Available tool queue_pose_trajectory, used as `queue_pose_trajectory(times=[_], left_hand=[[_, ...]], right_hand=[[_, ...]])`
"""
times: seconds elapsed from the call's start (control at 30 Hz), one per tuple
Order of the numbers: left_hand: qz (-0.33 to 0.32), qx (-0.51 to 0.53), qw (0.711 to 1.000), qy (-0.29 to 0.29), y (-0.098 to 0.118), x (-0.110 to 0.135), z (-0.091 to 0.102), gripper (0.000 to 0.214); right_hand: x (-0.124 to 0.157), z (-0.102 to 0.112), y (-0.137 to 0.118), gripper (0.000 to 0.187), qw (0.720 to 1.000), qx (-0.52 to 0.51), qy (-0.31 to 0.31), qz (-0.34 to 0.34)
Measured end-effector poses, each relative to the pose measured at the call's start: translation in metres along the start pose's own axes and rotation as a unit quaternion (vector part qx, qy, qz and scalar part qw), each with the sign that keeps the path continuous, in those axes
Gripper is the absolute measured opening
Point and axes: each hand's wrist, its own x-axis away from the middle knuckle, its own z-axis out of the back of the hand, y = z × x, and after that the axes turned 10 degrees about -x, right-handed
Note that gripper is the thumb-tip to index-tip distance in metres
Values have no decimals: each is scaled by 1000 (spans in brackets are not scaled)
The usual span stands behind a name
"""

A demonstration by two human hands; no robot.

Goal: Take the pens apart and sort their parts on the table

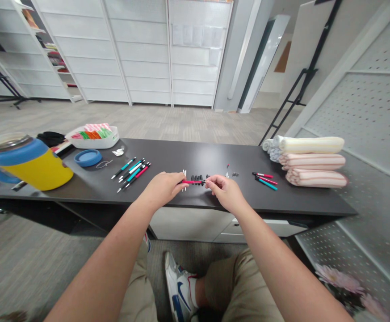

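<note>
Between my two hands a red pen (192,182) lies level, just above the dark desk (168,154). My left hand (165,187) is closed on its left part. The fingers of my right hand (222,188) pinch its dark right end; whether a separate small part is in them I cannot tell. Behind the pen are several black pen grips (196,177) in a row and thin white refills (184,173), partly hidden by my left hand. Small dark parts (235,174) lie beyond my right hand, near a small clear and red piece (227,173).
Several pens (132,172) lie at left; red and teal barrels (265,180) lie at right. Rolled towels (315,162) are stacked at the right end. A yellow and blue mug (40,165), a blue lid (88,157) and a white basket (96,142) of packets stand at left.
</note>
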Motion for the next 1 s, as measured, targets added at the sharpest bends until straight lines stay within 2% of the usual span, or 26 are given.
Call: queue_pose_trajectory(times=[0.2,0.5,0.73,1.0], left_hand=[[-4,-7,1000,3,-1,-2,-3,32],[9,-3,1000,-7,-1,2,-2,26],[-14,-7,1000,3,-3,-1,-3,27],[-12,-10,1000,-4,-5,-1,-4,34]], right_hand=[[-1,0,3,32,1000,9,1,1],[-1,0,3,31,1000,2,0,1],[-1,0,3,31,1000,2,5,3],[-4,-2,10,28,999,-45,-1,-1]])
